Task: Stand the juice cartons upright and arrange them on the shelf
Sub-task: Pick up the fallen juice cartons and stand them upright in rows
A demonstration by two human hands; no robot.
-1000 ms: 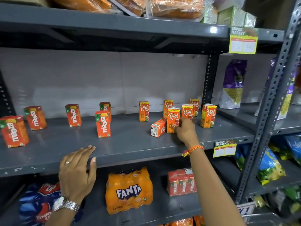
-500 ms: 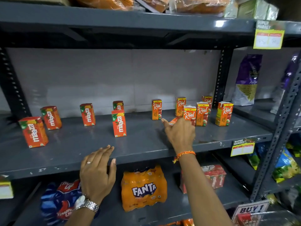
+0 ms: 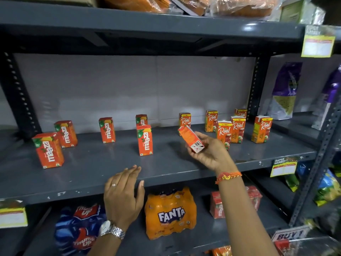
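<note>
My right hand [image 3: 209,150] holds a small orange Real juice carton [image 3: 190,138] tilted in the air above the grey middle shelf [image 3: 103,163]. Several Real cartons stand upright at the shelf's right, among them one at the far right [image 3: 261,129] and one just behind my hand [image 3: 223,133]. Several red Maaza cartons stand upright to the left, such as the middle one [image 3: 144,139] and the leftmost [image 3: 48,150]. My left hand [image 3: 123,194] rests open on the shelf's front edge, holding nothing.
Below are a Fanta bottle pack [image 3: 170,212], a Thums Up pack [image 3: 80,226] and a red Maaza pack [image 3: 218,205]. Purple bags [image 3: 285,89] stand on the neighbouring shelf right. A perforated upright post [image 3: 256,85] divides the bays. Price tags [image 3: 283,166] hang off the edges.
My right hand picked up the Real carton that lay on its side and lifted it off the shelf, tilted. The left hand stayed on the shelf edge. The camera view shifted left.
</note>
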